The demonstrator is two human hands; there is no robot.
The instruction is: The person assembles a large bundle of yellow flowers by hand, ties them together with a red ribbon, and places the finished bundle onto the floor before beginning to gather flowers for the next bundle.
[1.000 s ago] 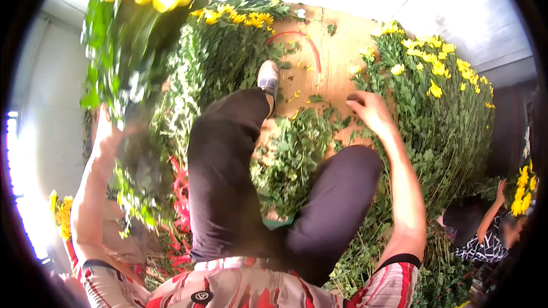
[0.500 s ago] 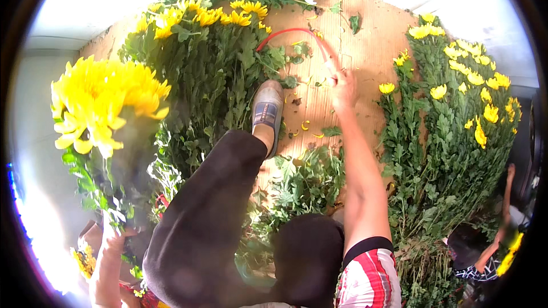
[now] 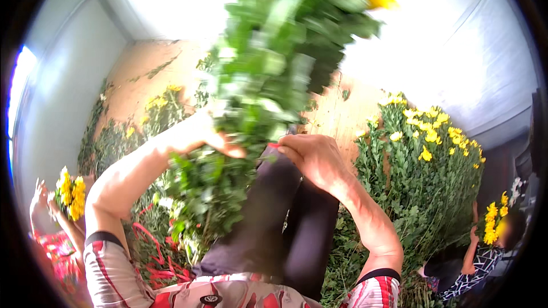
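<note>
Wooden floor (image 3: 142, 80) under me, heaps of yellow chrysanthemums (image 3: 422, 177) on my right, blurred leafy flower bunch (image 3: 268, 80) raised before my face, my left hand (image 3: 200, 134) with fingers wrapped round its stems, my right hand (image 3: 314, 157) curled at a red band (image 3: 273, 145) beside them.

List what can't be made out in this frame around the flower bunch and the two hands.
Head view only:
- Flower bunch: motion-blurred; single stems and leaves cannot be separated, and its yellow heads are cut by the top edge.
- Left hand: fingers buried in the foliage, so the grip is hidden.
- Right hand: seen from the back; something red at its fingertips is too small to identify.
- Red strips by the left arm: partly covered by leaves.
</note>
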